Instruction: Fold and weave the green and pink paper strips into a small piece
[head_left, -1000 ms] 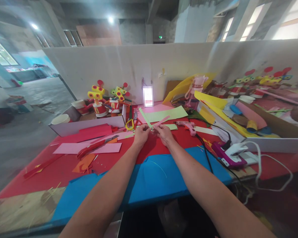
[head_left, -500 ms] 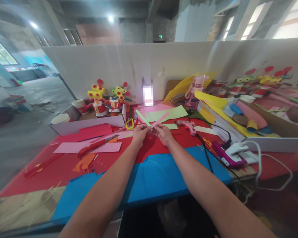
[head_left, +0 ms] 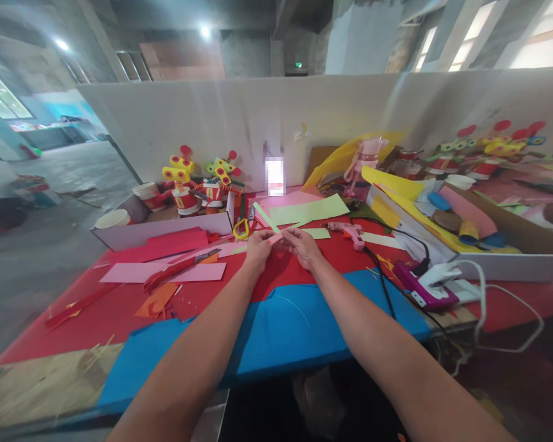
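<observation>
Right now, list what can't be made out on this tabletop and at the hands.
Head view, all four:
1. How the paper strips join: covered by the left hand and right hand.
2. What the bright panel shows: pixelated.
3. The white box's far right end: cut off by the frame.
4. Markings on the yellow-headed figure: too small.

Pink strip [head_left: 275, 238] — folded over; now points left.
</observation>
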The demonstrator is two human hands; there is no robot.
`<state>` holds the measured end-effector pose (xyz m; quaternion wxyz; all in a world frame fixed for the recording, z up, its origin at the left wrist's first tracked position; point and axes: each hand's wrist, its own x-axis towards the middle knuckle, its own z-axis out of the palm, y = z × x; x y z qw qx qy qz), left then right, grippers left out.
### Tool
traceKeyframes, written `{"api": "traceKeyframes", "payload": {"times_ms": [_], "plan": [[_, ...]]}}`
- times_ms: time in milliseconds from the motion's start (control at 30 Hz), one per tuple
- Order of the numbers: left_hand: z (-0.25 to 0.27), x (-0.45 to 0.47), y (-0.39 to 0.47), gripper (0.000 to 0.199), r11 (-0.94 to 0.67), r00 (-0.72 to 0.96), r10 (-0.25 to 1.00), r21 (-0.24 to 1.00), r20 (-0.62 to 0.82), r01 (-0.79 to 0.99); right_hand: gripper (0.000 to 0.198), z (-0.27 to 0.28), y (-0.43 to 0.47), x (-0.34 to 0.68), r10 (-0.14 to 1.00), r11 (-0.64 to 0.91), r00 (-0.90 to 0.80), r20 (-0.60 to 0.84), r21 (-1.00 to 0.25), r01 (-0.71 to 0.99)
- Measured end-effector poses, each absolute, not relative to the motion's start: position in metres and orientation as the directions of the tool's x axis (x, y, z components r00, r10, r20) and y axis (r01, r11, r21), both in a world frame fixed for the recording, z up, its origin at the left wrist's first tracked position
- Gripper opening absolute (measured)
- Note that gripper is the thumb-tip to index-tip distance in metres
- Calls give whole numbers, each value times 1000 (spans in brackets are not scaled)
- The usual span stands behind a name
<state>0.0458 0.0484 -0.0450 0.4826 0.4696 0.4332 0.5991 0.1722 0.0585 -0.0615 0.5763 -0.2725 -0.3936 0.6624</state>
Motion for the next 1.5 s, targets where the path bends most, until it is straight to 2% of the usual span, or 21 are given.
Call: {"api": "traceKeyframes", "payload": {"times_ms": [167, 367, 567, 667, 800, 933, 1100, 1333, 1500], "plan": [[-48, 45, 49, 29, -109, -45, 994, 968, 101, -228, 34, -61, 57, 172, 983, -7, -162, 84, -869, -495], [-48, 45, 48, 32, -80, 19, 996, 952, 90, -297, 29, -62, 58, 170, 980, 169, -45, 193, -933, -318], [-47, 51, 46, 32, -105, 7, 994, 943, 113, -316, 27, -61, 61, 170, 958, 285, 98, 269, -919, -273], [-47, 52, 47, 37, -107, 25, 993, 949, 119, -296, 25, -59, 60, 170, 963, 268, 100, 249, -917, -295], [-48, 48, 48, 34, -184, -117, 980, 955, 160, -235, 28, -58, 57, 167, 980, 188, 6, 200, -912, -364], [-47, 43, 50, 27, -186, -193, 967, 977, 164, -101, 33, -60, 57, 167, 983, 101, -100, 155, -905, -412], [-44, 44, 50, 21, -182, -213, 959, 982, 190, 56, 35, -60, 57, 169, 989, 74, -84, 122, -897, -436], [-51, 47, 54, 24, -195, -169, 968, 980, 184, -50, 31, -59, 57, 167, 994, 65, -42, 97, -873, -483], [-46, 52, 49, 23, -157, -147, 981, 965, 127, -209, 28, -59, 59, 166, 997, 76, 36, 67, -864, -498]]}}
